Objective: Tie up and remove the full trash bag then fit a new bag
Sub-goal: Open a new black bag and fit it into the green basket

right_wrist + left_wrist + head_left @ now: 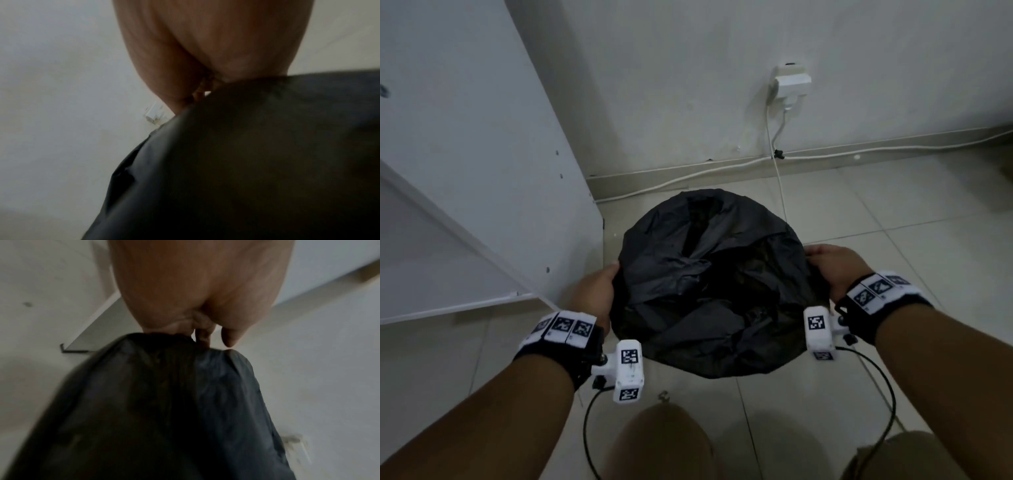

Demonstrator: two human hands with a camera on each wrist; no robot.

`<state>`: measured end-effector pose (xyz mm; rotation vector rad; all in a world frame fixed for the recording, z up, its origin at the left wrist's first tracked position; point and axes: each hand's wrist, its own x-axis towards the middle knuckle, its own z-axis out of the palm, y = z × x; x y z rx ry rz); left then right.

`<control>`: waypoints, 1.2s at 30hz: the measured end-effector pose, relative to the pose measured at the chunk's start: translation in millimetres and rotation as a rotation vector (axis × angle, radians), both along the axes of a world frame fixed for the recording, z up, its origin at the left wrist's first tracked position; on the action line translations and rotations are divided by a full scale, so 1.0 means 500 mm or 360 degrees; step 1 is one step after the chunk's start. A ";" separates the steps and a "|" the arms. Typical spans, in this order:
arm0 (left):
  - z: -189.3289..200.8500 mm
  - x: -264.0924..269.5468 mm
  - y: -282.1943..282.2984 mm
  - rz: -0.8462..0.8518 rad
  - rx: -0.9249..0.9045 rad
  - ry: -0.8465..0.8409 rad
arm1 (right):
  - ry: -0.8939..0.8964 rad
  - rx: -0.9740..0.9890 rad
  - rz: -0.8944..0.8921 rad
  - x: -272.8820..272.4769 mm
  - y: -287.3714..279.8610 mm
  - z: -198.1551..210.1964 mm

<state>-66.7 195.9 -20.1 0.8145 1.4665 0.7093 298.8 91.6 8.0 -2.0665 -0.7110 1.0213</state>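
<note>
A home room corner: tiled floor (893, 212), white cabinet (465, 154), wall socket (791, 82) with trailing cable (688, 176)

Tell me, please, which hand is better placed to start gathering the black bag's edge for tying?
Neither clearly: the left hand and the right hand each grip the black bag at opposite edges. I would lean right, since the white cabinet crowds the left side.

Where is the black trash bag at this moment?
In the head view the black trash bag sits centre, over the tiled floor, gripped by the left hand and the right hand at its sides.
</note>
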 end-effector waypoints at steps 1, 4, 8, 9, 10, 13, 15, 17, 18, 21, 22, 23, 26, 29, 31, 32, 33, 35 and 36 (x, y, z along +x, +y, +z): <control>0.005 0.005 0.009 -0.0011 0.0024 0.0052 | -0.0186 -0.0023 0.0079 0.006 0.012 0.001; 0.004 0.020 0.021 -0.0019 -0.0006 0.0048 | -0.0306 -0.0065 0.0019 0.013 0.028 0.002; -0.059 0.021 0.041 -0.0085 -0.0035 0.0135 | 0.0071 -0.0397 -0.0068 0.009 0.015 -0.035; -0.091 0.013 0.050 -0.0047 -0.0105 0.0101 | 0.0160 -0.0402 -0.0101 0.004 0.008 -0.044; -0.116 0.005 0.053 -0.0006 -0.0180 0.0027 | 0.0226 -0.0366 -0.0128 0.000 -0.001 -0.053; -0.095 0.002 -0.006 -0.0076 -0.0249 -0.0318 | 0.0316 -0.0229 -0.0161 -0.023 -0.032 -0.057; -0.069 0.010 -0.060 -0.0028 -0.0101 -0.0394 | 0.0230 -0.0131 -0.0108 -0.036 -0.054 -0.066; -0.056 0.020 -0.105 0.0040 0.0138 -0.0282 | 0.0097 -0.0058 -0.0122 -0.049 -0.079 -0.083; -0.053 0.024 -0.125 0.0086 0.0227 -0.0202 | 0.0067 -0.0043 -0.0160 -0.055 -0.091 -0.094; -0.039 0.044 -0.193 0.0118 0.0258 -0.0161 | 0.0080 0.0016 -0.0274 -0.085 -0.123 -0.096; -0.035 0.049 -0.211 0.0092 0.0261 -0.0244 | 0.0132 0.0049 -0.0311 -0.099 -0.135 -0.091; -0.035 0.052 -0.225 0.0062 0.0269 -0.0310 | 0.0218 0.0093 -0.0339 -0.111 -0.146 -0.087; -0.033 0.059 -0.245 0.0029 0.0244 -0.0467 | 0.0304 0.0219 -0.0385 -0.142 -0.167 -0.065; -0.037 0.063 -0.255 -0.0047 0.0254 -0.0536 | 0.0291 0.0296 -0.0256 -0.162 -0.169 -0.050; -0.046 0.058 -0.256 -0.0102 0.0292 -0.0482 | 0.0238 0.0316 -0.0149 -0.172 -0.170 -0.046; -0.046 0.055 -0.256 -0.0140 0.0333 -0.0413 | 0.0228 0.0331 -0.0123 -0.175 -0.171 -0.048; -0.046 0.052 -0.255 -0.0177 0.0390 -0.0317 | 0.0243 0.0348 -0.0102 -0.176 -0.172 -0.052; -0.035 0.052 -0.251 -0.0211 0.0518 -0.0071 | 0.0318 0.0378 -0.0061 -0.176 -0.175 -0.062; -0.025 0.056 -0.248 -0.0194 0.0567 0.0059 | 0.0356 0.0403 -0.0028 -0.178 -0.176 -0.067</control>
